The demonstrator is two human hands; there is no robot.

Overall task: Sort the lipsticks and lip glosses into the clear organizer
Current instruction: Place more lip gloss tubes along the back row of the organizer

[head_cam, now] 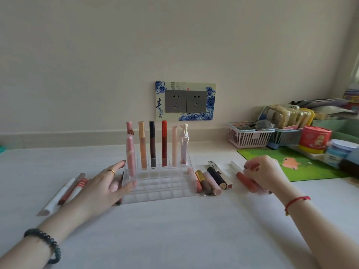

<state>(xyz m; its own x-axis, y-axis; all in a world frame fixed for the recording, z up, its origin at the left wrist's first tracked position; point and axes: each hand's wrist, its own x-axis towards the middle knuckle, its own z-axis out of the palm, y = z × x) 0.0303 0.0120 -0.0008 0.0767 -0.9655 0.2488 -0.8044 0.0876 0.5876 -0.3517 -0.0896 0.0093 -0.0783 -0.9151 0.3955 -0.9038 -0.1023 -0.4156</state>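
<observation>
Head view: a white table (174, 230) is sitting against a cream wall, with a double power socket (185, 101) framed in blue floral print showing above it. At the right edge, a pink basket (246, 138), a blue basket (285, 137), a red tin (314, 138) and a green mat (303, 166) are crowding the corner.

The clear organizer (157, 181) is sitting mid-table, below the socket. Six tall tubes are standing upright in its back row: a pink gloss (130, 150), a gold-capped nude gloss (142, 145), a dark gloss (152, 144), a red gloss (164, 143), a pale peach tube (174, 146) and a white figurine-topped tube (183, 144). The front rows are showing no tubes.

The left hand (103, 189) is lying flat with fingers spread, gripping nothing, fingertips touching the organizer's left side. A gold ring and a dark bead bracelet are showing on it. Just left of it, a white pencil (58, 197) and a red-striped pencil (77, 188) are lying on the table.

Just right of the organizer, a cluster of lipsticks (210, 180) is lying flat. The right hand (266, 175) is curling its fingers over a coral gloss tube (246, 181) lying on the table; motion blur is making it hard to tell whether the grip is closed. A white tube (236, 166) is lying beside it.
</observation>
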